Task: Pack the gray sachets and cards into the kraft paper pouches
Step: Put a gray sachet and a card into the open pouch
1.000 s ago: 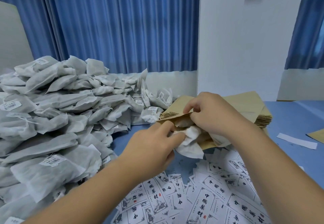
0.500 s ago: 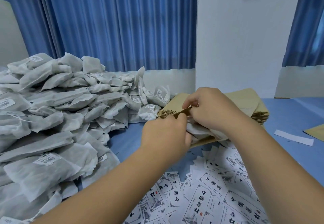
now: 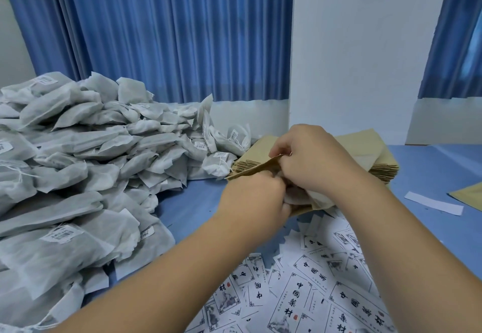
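Right hand (image 3: 313,162) pinches the tan pouch (image 3: 254,170) at its mouth; left hand (image 3: 254,198) clutches a crumpled gray sachet (image 3: 297,198), half inside it.

Forearms converging, left hand (image 3: 254,197) curled, touching right hand (image 3: 313,162), its grip pinching kraft pouch (image 3: 260,167)

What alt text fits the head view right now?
A right hand pinches the upper edge of a kraft paper pouch while the left hand grips a gray sachet at its mouth. A sachet pile lies left, printed cards nearest.
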Available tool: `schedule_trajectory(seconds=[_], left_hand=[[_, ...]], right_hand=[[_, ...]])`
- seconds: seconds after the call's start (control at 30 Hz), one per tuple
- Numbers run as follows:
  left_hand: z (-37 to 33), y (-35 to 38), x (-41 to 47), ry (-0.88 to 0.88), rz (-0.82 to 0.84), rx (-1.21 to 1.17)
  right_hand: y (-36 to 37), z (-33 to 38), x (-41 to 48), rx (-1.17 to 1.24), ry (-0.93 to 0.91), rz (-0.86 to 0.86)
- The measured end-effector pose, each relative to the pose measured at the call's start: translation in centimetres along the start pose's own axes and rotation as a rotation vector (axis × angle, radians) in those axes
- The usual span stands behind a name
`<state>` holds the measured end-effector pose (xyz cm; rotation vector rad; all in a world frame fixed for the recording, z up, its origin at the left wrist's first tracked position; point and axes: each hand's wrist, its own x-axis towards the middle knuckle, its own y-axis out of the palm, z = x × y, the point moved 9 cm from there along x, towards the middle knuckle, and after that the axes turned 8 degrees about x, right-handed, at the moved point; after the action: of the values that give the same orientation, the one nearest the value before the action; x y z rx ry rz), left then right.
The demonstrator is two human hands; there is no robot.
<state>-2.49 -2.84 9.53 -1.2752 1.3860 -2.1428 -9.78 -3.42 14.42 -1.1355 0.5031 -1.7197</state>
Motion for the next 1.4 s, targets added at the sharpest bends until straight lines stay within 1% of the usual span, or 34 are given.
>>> schedule_trajectory(seconds=[0.2, 0.3, 0.37, 0.43, 0.5, 0.6, 0.67, 0.73, 0.87, 0.93, 1.0, 1.03, 1.1, 1.17, 1.23, 1.3, 1.4], left_hand=[[-0.3, 0.5, 1.3, -0.084, 0.08, 0.102], [-0.2, 1.0, 2.2, -0.121, 0.152, 0.047], [-0.6, 1.3, 2.4, -0.122, 0.154, 0.025], [-0.9, 1.1, 2.3, -0.097, 0.065, -0.074], [-0.4, 0.8, 2.1, -0.112, -0.04, -0.268], [0.3, -0.3, 1.4, -0.063, -0.211, -0.504], [1.1, -1.2, 0.6, -0.071, -0.347, -0.584], [1.9, -1.9, 0.2, -0.085, -0.435, -0.55], [2.3, -4.0, 0.2, -0.023, -0.586, -0.294], [2.8, -4.7, 0.5, -0.075, -0.602, -0.225], [3.6, -5.0, 1.3, -0.16, -0.545, -0.184], [4.0, -4.9, 1.9, -0.189, -0.483, -0.16], [4.9, -3.9, 3.4, -0.213, -0.285, -0.14], [6.0, -2.0, 4.2, -0.241, -0.058, -0.219], [6.5, 0.0, 4.1, -0.258, 0.103, -0.253], [6.5, 1.6, 3.8, -0.239, 0.192, -0.332], [6.6, 2.8, 3.7, -0.221, 0.175, -0.648]], right_hand=[[-0.3, 1.6, 0.0, -0.019, -0.088, -0.021], [-0.4, 1.7, 0.1, -0.022, -0.099, -0.039], [-0.5, 1.5, 0.1, 0.004, -0.099, -0.045], [-1.0, 1.1, 0.3, 0.04, -0.084, -0.08], [-1.8, 0.4, 0.4, 0.059, -0.06, -0.144], [-2.8, -0.4, 0.4, 0.116, -0.034, -0.2], [-3.3, -0.7, 0.4, 0.12, -0.03, -0.22], [-3.6, -1.1, 0.5, 0.13, -0.029, -0.223], [-3.2, -1.8, 0.7, 0.127, -0.03, -0.18], [-3.2, -1.7, 0.8, 0.135, -0.071, -0.185], [-3.3, -1.3, 0.8, 0.122, -0.14, -0.198], [-3.3, -1.2, 0.8, 0.114, -0.171, -0.197], [-3.3, -1.1, 0.8, 0.103, -0.216, -0.191], [-3.3, -1.1, 0.6, 0.117, -0.247, -0.191], [-3.1, -1.0, 0.5, 0.136, -0.268, -0.18], [-2.7, -1.0, 0.5, 0.134, -0.268, -0.156], [-2.1, -1.0, 0.6, 0.106, -0.256, -0.139]])
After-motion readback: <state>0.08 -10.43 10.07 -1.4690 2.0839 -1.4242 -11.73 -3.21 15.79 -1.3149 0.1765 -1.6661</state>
